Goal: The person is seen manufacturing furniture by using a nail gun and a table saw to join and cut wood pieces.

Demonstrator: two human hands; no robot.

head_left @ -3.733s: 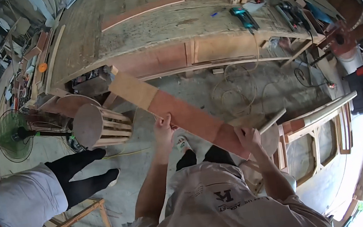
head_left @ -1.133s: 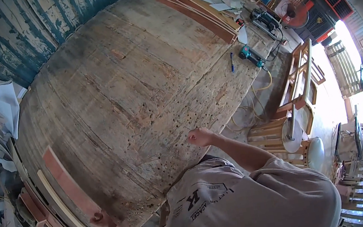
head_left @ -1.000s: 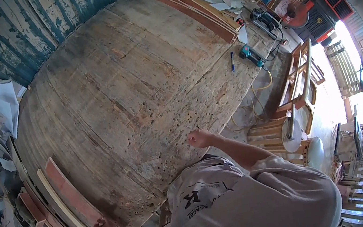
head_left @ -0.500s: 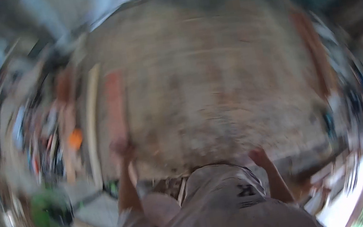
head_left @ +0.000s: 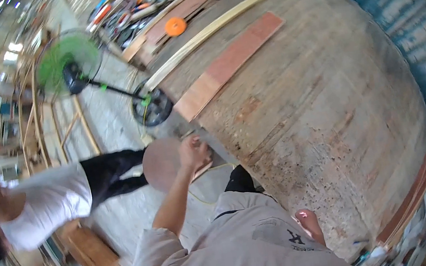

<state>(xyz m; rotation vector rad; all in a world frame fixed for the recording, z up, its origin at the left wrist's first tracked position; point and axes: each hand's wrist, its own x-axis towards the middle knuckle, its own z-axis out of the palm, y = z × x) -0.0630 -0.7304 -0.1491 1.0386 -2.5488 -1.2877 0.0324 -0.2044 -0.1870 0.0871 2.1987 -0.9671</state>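
My left hand (head_left: 193,153) reaches out over the gap beside the workbench, its fingers curled in. It overlaps the edge of a round, reddish-brown stool-like top (head_left: 162,165); whether it touches that top or holds anything, I cannot make out. My right hand (head_left: 308,222) is low at the near edge of the wooden workbench (head_left: 299,114), close to my shirt, with its fingers curled. Whatever it may hold is hidden. A flat reddish board (head_left: 230,65) lies across the bench's left end, beside a pale wooden strip (head_left: 204,39).
A green pedestal fan (head_left: 68,64) stands left of the bench, on a round black base (head_left: 153,108). Another person in a white shirt (head_left: 48,201) is at the left. An orange disc (head_left: 175,26) and several tools (head_left: 133,15) lie at the far left. Reddish strips (head_left: 410,199) lie at the right edge.
My view has swung left, bringing the fan and the other person into sight. My left hand, earlier near the reddish board's end, now appears beside the round top. My right hand stays by the bench edge.
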